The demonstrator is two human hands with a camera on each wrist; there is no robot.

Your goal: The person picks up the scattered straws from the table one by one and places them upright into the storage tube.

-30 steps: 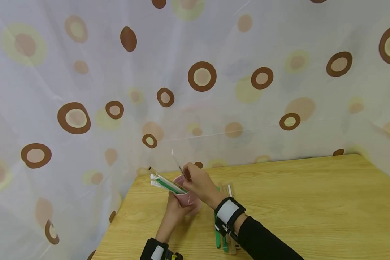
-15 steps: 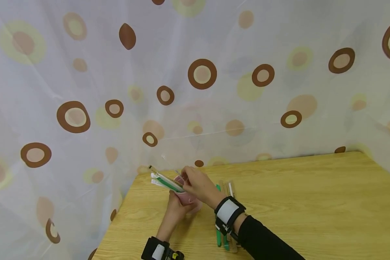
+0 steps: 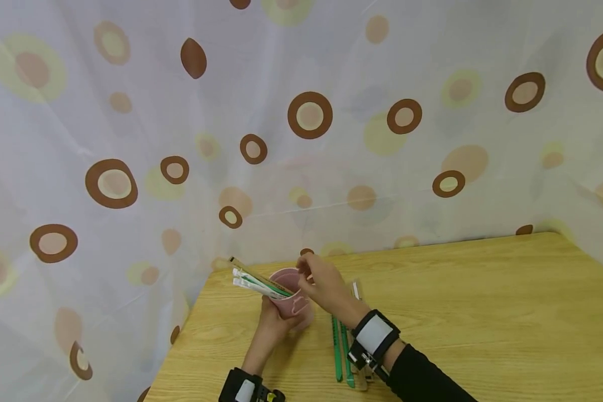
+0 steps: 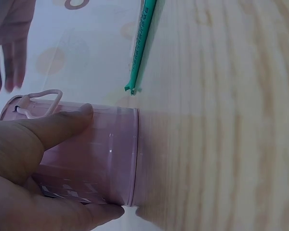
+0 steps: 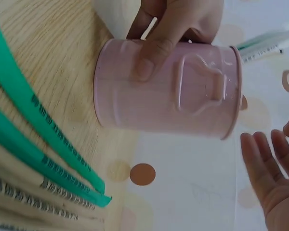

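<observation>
My left hand point(image 3: 271, 328) grips a small pink metal pail point(image 3: 298, 306) with a side handle, thumb along its wall in the right wrist view. The pail stands on the table. Several slim stick-like packets point(image 3: 259, 284), white, green and tan, lean out of its mouth to the left; their lower ends are hidden inside. My right hand point(image 3: 326, 286) hovers just right of the rim, holding nothing. Its fingers point(image 5: 261, 161) extend loosely in the right wrist view, apart from the pail. Below that hand lie long green packets point(image 3: 337, 349) and tan ones, partly covered by the wrist.
The wood-grain table point(image 3: 462, 312) stretches to the right. A white curtain point(image 3: 331, 162) with brown and yellow circles hangs behind and to the left of it. Printed lettering runs along the loose green packets point(image 5: 53, 120).
My right hand lowered a thin clear packet into the pail and let it go. It has since drawn back to the right. My left hand keeps its hold on the pail.
</observation>
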